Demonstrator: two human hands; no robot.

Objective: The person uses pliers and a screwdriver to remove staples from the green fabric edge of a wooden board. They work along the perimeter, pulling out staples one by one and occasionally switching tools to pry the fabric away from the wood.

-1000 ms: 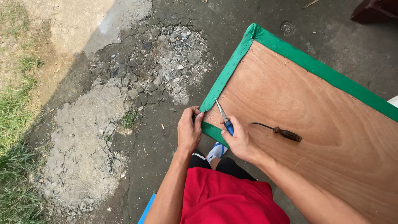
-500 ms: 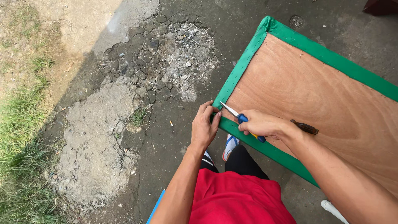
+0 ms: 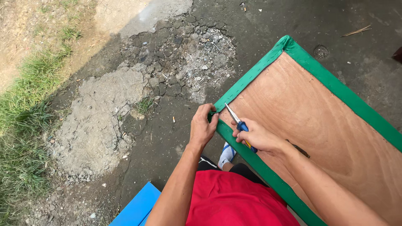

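Nearest the camera sits the person's red shirt point(image 3: 238, 201), with a blue flat edge point(image 3: 136, 207) at the lower left and a white shoe point(image 3: 227, 154) on the dark ground below. From there both forearms reach forward to the near corner of a plywood panel point(image 3: 318, 121) bordered with green fabric point(image 3: 268, 171).

The left hand point(image 3: 202, 127) is curled over the panel's corner, its grip pinched together on the green fabric where the edging turns. The right hand point(image 3: 257, 136) has its grip clamped on the blue handle of a pair of pliers point(image 3: 238, 121), whose thin metal nose points at the fabric just beside the left fingers. Whether the nose is biting anything is too small to tell.

The fabric looks soft, thin and a little stretchy, so it probably needs a firm pinch close to the edge to stay taut. The panel looks stiff, flat and fairly light, with a smooth brown grain; it is best held by its rim. The pliers are small, hard and light, and safest gripped on the coated handle.

Just past the right wrist a dark-handled tool point(image 3: 299, 148) lies on the wood, partly hidden. Farther out the ground is cracked, crumbling pavement point(image 3: 184, 54) with pale rubble, and rough grass point(image 3: 29, 109) runs along the left.
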